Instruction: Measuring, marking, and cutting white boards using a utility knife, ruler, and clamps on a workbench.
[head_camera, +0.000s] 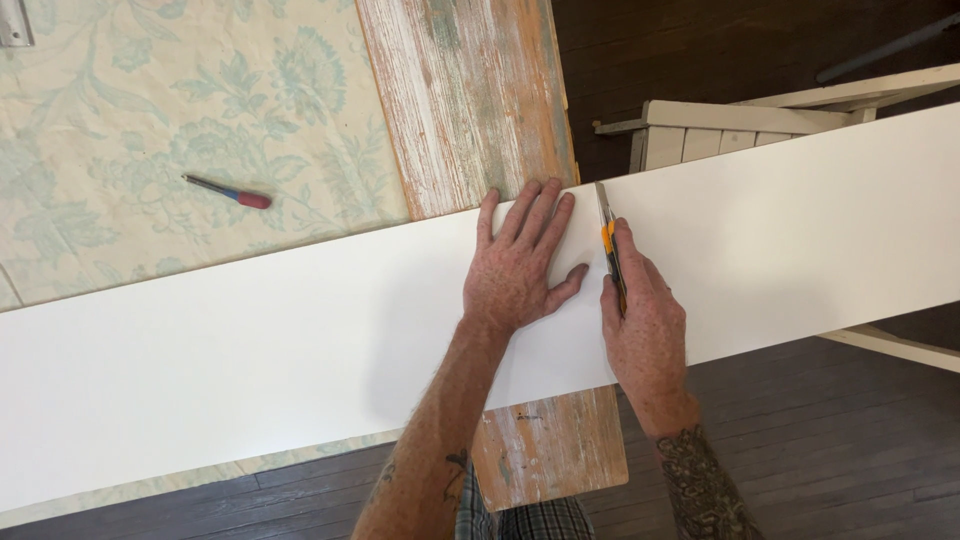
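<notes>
A long white sheet (250, 340) lies across a weathered wooden board (470, 100) that runs away from me. My left hand (520, 265) presses flat on the sheet, fingers spread, right over the board. Just to its right, my right hand (645, 320) grips a utility knife (608, 235) with an orange and black handle. The blade tip touches the sheet's far edge, beside the left hand's fingertips.
A floral-patterned sheet (150, 120) covers the surface at upper left, with a small tool with a red handle (228, 192) lying on it. White wooden furniture (740, 125) stands past the sheet at upper right. Dark plank floor (850, 460) shows below.
</notes>
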